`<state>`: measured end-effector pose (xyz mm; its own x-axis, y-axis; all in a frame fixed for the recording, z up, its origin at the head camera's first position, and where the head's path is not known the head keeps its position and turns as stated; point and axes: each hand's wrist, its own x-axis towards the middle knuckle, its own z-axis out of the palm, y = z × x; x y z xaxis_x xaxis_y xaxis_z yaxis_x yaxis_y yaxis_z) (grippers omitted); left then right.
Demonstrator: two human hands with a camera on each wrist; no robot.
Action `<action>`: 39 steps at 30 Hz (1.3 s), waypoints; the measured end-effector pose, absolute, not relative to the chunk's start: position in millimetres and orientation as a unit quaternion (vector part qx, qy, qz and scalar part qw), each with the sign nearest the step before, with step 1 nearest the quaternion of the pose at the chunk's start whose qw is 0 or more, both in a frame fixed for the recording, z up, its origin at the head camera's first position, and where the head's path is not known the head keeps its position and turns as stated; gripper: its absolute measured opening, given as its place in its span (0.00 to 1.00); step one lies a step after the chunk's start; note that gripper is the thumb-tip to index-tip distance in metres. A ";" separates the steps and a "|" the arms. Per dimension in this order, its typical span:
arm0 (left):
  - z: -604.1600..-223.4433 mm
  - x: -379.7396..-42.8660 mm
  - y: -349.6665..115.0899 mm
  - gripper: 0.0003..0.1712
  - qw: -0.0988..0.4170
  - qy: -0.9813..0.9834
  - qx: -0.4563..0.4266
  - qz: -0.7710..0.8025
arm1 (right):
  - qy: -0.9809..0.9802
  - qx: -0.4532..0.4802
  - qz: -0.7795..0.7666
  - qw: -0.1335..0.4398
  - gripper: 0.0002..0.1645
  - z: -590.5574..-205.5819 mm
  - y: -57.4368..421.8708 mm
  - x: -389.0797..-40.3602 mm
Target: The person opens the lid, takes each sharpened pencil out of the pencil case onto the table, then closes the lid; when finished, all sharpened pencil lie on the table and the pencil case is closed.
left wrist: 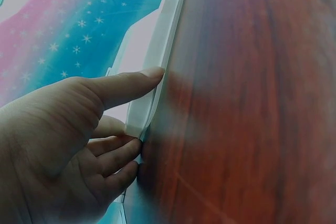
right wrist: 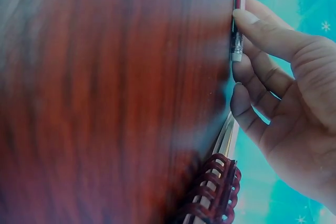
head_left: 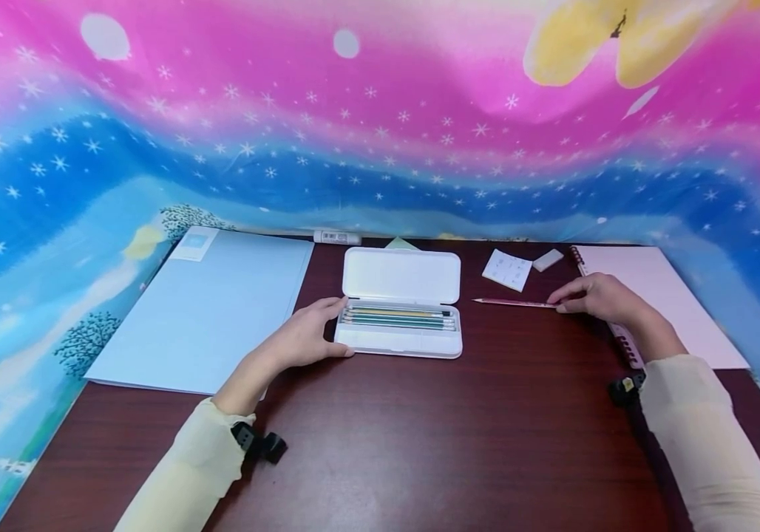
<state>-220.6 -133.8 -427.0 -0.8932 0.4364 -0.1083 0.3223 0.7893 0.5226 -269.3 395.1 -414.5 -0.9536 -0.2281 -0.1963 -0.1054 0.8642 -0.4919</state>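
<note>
An open white pencil case (head_left: 413, 344) lies mid-table with its lid (head_left: 401, 275) tipped back. Several pencils (head_left: 396, 319), most of them green, lie side by side in it. My left hand (head_left: 300, 336) holds the case's left end, thumb on the front edge and fingers at the back corner; in the left wrist view the thumb presses the case's rim (left wrist: 152, 90). To the right, my right hand (head_left: 596, 299) pinches a red pencil (head_left: 516, 301) near its eraser end, the point facing the case. The white eraser tip (right wrist: 237, 56) shows below the thumb in the right wrist view.
A light blue folder (head_left: 214, 310) lies at left, a pink spiral notebook (head_left: 666, 303) at right beneath my right wrist. Behind are a white tube-like item (head_left: 336, 237), a small printed white card (head_left: 507, 270) and a white eraser (head_left: 548, 260). A patterned cloth (head_left: 380, 133) borders the table.
</note>
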 end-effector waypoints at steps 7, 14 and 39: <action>-427.4 -221.0 -134.0 0.56 0.114 0.939 0.202 0.253 | 0.959 -0.098 -0.234 0.129 0.17 -406.4 389.9 -269.6; -426.8 -219.5 -135.9 0.56 0.114 0.939 0.194 0.259 | 0.958 -0.141 -0.239 0.066 0.23 -386.6 353.0 -264.5; -427.5 -218.8 -131.5 0.57 0.112 0.944 0.185 0.250 | 0.932 -0.292 -0.189 0.104 0.17 -396.2 201.2 -251.6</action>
